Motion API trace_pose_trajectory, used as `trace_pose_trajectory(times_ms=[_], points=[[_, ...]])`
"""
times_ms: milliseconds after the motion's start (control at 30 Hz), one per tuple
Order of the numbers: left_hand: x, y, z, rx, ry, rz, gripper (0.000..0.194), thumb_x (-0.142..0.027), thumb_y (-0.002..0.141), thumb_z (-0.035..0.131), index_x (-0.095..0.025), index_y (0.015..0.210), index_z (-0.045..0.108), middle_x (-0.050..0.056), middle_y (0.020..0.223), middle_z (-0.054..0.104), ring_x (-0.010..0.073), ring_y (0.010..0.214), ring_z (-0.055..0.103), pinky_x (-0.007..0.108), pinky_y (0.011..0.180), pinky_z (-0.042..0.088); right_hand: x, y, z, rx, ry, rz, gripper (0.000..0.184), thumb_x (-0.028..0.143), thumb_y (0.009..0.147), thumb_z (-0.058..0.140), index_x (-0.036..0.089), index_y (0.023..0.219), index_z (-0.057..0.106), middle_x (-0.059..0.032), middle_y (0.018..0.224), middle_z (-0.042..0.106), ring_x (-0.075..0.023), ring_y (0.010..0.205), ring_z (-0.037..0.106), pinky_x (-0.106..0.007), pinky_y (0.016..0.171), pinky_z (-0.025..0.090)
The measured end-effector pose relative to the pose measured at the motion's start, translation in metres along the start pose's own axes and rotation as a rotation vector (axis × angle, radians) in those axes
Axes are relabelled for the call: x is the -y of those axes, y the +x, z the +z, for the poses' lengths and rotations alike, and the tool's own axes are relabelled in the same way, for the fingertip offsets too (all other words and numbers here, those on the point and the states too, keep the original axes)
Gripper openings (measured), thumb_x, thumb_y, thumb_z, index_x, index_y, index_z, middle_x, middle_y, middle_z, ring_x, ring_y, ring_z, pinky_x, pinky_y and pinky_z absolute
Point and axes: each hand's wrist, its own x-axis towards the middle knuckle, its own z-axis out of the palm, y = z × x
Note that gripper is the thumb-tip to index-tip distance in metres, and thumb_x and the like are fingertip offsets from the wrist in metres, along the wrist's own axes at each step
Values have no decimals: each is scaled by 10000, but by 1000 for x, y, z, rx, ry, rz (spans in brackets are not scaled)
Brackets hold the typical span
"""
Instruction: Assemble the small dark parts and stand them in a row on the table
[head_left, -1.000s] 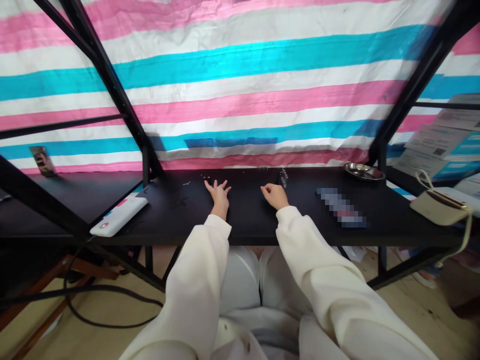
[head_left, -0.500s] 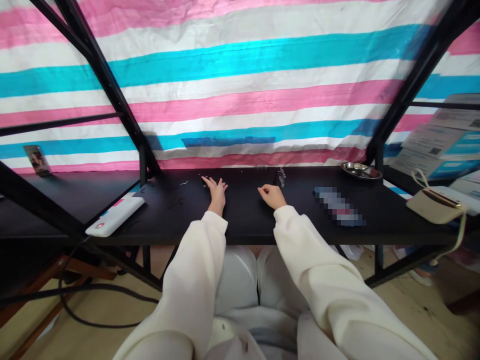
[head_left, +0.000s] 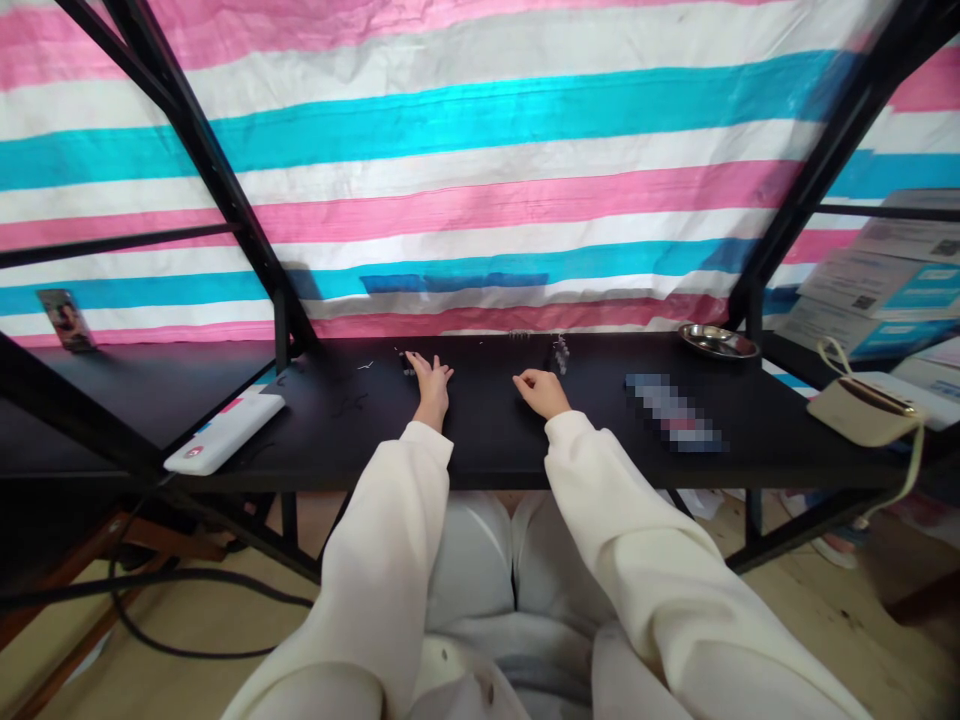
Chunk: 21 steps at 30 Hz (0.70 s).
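My left hand [head_left: 432, 388] rests palm down over the black tabletop [head_left: 480, 440], fingers spread. Beside its fingertips lie small greyish pieces [head_left: 409, 370], partly covered by the fingers and too small to name. To the right, my right hand [head_left: 543, 392] is closed, with thumb and index finger pinched together. Whatever it may hold is hidden. Just beyond that hand sits a small cluster of shiny metallic pieces [head_left: 561, 353]. A short row of similar small pieces [head_left: 519, 335] lies along the table's back edge.
Thin white scraps [head_left: 365, 365] lie left of my hands. A white power bank-like box [head_left: 225, 435] is at the left, a blurred-out item [head_left: 675, 412] at the right. Farther right are a round metal dish [head_left: 718, 342] and a cream bag [head_left: 862, 408]. Black frame posts [head_left: 259, 235] flank the table.
The view has shifted very slightly. Slightly more of the small pieces shows beside my left fingertips. My right hand keeps its pinched shape and its place.
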Motion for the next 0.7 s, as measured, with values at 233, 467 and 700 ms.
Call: trace_pose_trajectory(times_ms=[233,467,700], points=[[-11,-16,8,105,-71,-28,961,78,724,408,-505,1356,-21,-32,1506,-69,169,1317,277,249,829,476,0,0,-1,3,12,19,281,372,814,451,194,682,625,-19,647,622,-131,617,556,-217,633,396],[-13,-20,9,135,-134,-72,930,88,722,400,-482,1369,53,-24,1510,-28,172,1327,257,299,874,463,-1,-1,0,-23,44,9,280,372,807,458,195,657,615,-8,622,609,-124,604,548,-217,634,392],[-26,-32,16,168,-338,-166,886,98,737,374,-465,1368,111,-29,1511,1,147,1332,245,389,974,380,-2,1,4,-29,92,-25,270,359,794,480,185,639,616,-8,584,586,-123,568,520,-232,610,386]])
